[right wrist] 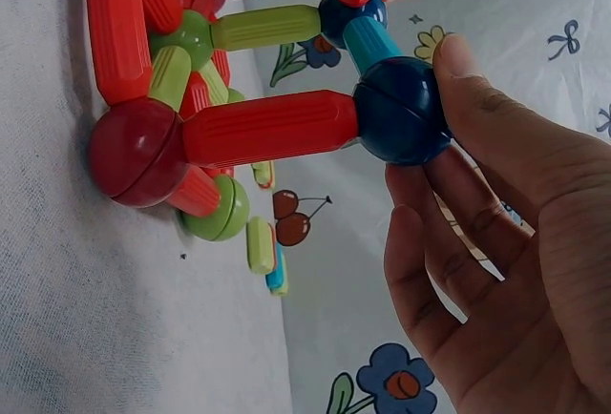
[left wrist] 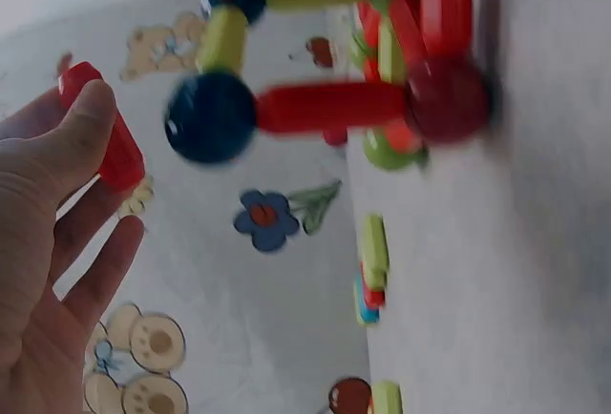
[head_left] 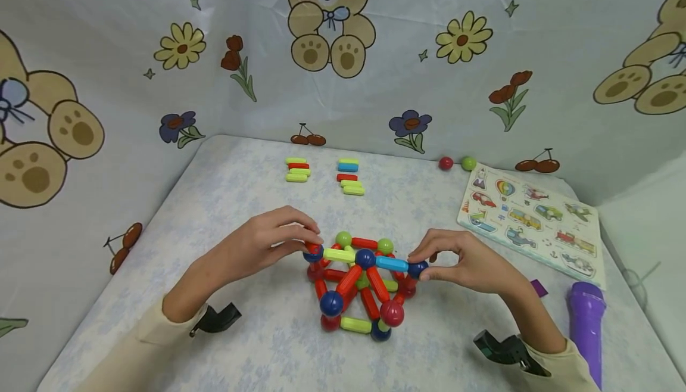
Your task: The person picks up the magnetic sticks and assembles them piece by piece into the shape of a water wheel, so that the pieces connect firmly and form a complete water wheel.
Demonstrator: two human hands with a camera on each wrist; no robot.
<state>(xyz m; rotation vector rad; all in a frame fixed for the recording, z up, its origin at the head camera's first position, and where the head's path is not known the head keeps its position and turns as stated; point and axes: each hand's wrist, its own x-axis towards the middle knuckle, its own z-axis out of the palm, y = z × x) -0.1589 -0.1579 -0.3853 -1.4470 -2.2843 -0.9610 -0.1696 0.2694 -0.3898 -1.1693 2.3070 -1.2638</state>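
Note:
A framework of red, yellow-green and blue magnetic rods joined by coloured balls stands on the table, with a central dark blue ball [head_left: 365, 258] on top. My left hand [head_left: 270, 235] pinches a loose red rod [left wrist: 122, 152] between thumb and fingers. In the left wrist view it is apart from the nearest dark blue ball [left wrist: 210, 116], at the frame's left upper corner. My right hand [head_left: 466, 258] grips the right corner's dark blue ball [right wrist: 401, 109] between thumb and fingertips. A red rod [right wrist: 272, 128] and a blue rod [head_left: 392, 264] run from that ball.
Loose rods lie in two groups behind the framework, left [head_left: 297, 171] and right [head_left: 351, 184]. A red ball [head_left: 445, 163] and a green ball [head_left: 468, 164] sit farther back. On the right are a picture board [head_left: 530, 219], a purple piece [head_left: 539, 288] and a purple microphone-like object [head_left: 586, 326].

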